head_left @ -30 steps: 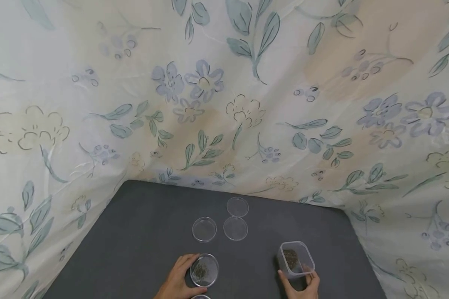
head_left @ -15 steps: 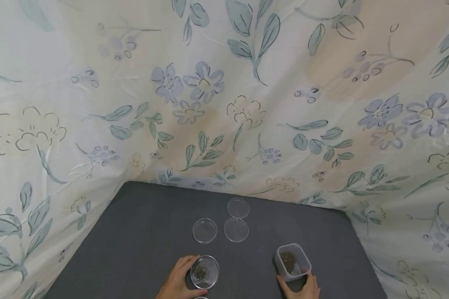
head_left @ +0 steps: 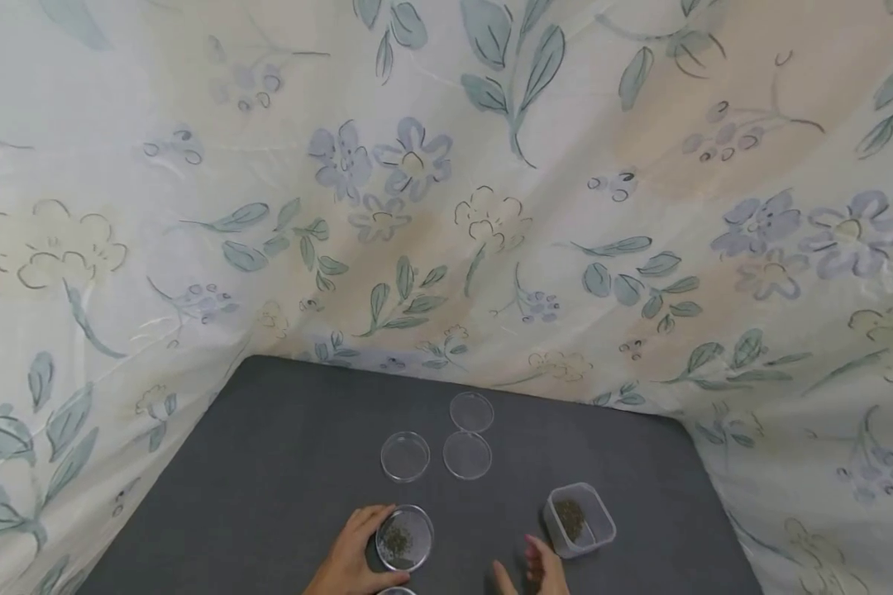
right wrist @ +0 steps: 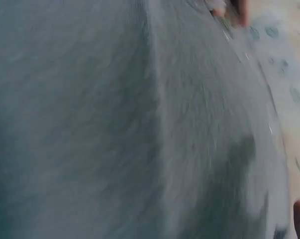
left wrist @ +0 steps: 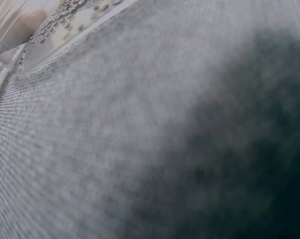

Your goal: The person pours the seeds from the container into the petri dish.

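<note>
My left hand grips a round clear petri dish by its left side, thumb at the near rim and fingers at the far rim. Small greenish-brown seed-like bits lie in the dish; up close in the left wrist view, such bits look like tiny grains beside a fingertip. My right hand is over the table with loosely bent fingers and holds nothing. Just to its right stands a clear square plastic tub with brown grainy material in it.
Farther back on the dark grey table lie a clear petri dish and two clear round pieces, one in front of the other. Another rim shows at the bottom edge. Flowered cloth surrounds the table.
The tub has shifted slightly left and my right hand has let go of it, moving left toward the dish. My left hand stays on its petri dish.
</note>
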{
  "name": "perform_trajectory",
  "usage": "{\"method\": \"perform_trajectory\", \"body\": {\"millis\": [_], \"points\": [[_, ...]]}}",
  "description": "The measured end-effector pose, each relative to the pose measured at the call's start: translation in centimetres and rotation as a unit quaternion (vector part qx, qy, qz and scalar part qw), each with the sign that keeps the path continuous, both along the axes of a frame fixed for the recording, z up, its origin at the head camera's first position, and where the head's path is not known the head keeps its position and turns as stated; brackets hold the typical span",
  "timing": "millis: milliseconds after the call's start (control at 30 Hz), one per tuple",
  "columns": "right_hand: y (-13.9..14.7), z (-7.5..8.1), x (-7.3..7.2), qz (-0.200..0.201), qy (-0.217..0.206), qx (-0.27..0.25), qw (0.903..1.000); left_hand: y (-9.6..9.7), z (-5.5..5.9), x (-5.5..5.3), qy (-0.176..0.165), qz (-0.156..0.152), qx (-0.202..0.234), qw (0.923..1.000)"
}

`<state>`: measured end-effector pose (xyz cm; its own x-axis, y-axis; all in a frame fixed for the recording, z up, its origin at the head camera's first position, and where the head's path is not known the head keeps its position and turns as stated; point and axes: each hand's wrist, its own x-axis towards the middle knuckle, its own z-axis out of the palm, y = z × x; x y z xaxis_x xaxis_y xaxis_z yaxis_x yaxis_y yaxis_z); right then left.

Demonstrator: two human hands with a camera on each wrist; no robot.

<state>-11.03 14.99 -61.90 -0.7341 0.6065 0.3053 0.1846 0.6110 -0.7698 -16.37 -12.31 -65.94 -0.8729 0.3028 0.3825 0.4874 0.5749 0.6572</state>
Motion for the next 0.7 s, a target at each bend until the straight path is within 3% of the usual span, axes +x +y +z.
{"method": "perform_trajectory", "body": {"millis": [100,267,467,700], "points": [[-0.5,0.8,-1.7,0.112,-0.030,0.009,0.9932,-0.2,0.1,-0.1,-0.017,-0.001,-0.003,0.9999],[0.1,1.1,-5.9,0.195,-0.067,0.017,0.9784,-0.3,-0.3,0.0,-0.016,-0.005,-0.003,0.9999],[-0.1,0.4,-9.3,0.214,-0.065,0.030,0.9741,-0.2,-0.9,-0.2,0.024,0.000,0.009,0.9997],[-1.5,-0.1,-11.1,0.200,-0.072,0.012,0.9770,-0.1,-1.1,-0.4,0.081,0.001,0.019,0.9965]]}}
